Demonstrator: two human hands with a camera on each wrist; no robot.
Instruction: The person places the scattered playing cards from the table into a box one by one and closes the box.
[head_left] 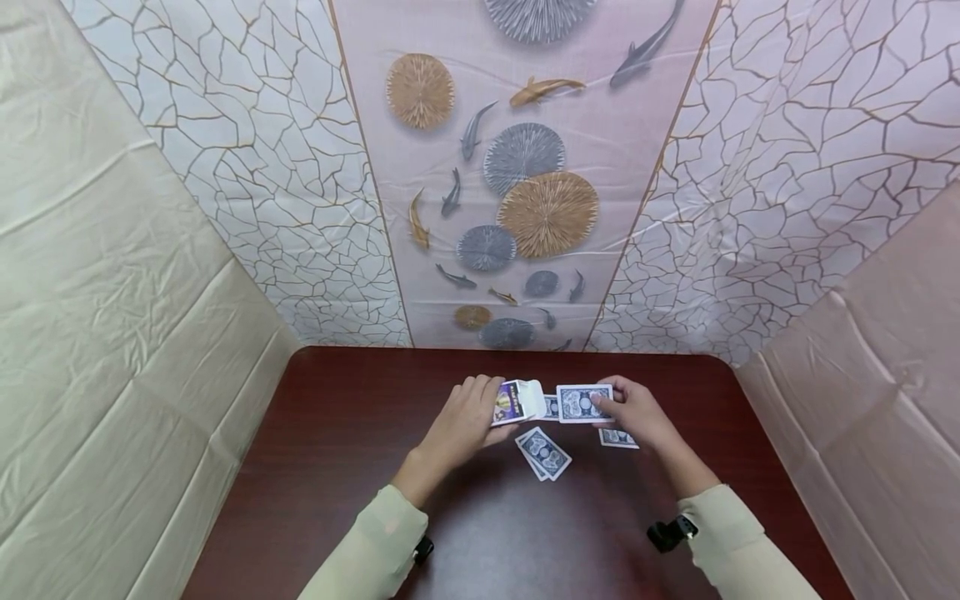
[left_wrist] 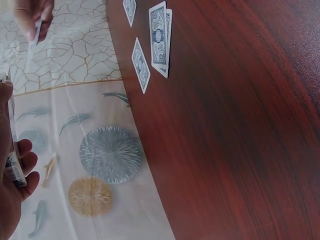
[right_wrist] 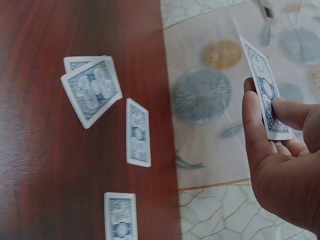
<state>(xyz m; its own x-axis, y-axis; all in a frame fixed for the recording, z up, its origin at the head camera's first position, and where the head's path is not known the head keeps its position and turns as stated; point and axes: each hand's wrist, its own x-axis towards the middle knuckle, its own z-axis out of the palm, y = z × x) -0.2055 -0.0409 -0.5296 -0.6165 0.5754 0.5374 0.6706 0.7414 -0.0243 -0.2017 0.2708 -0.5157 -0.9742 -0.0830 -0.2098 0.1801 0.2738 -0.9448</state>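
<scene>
My left hand [head_left: 470, 410] grips a card box [head_left: 509, 402] with a purple and yellow front, its white flap [head_left: 534, 399] open toward the right. Between thumb and fingers, my right hand [head_left: 636, 410] pinches a blue-backed playing card [head_left: 581, 403], raised above the table beside the box's mouth. In the right wrist view that card [right_wrist: 265, 90] stands tilted, back side showing; whether it is one card or several I cannot tell. Below the hands, two overlapping cards [head_left: 546, 454] lie on the table. A single card [right_wrist: 138, 132] and another card [head_left: 618, 438] lie nearby, also face down.
The dark red wooden table [head_left: 337, 492] has rounded far corners. Behind it hangs a patterned cloth [head_left: 480, 192] with fish and round leaf shapes. Pale cloth walls [head_left: 187, 367] stand on both sides. A black wrist device [head_left: 671, 533] sits at the right sleeve.
</scene>
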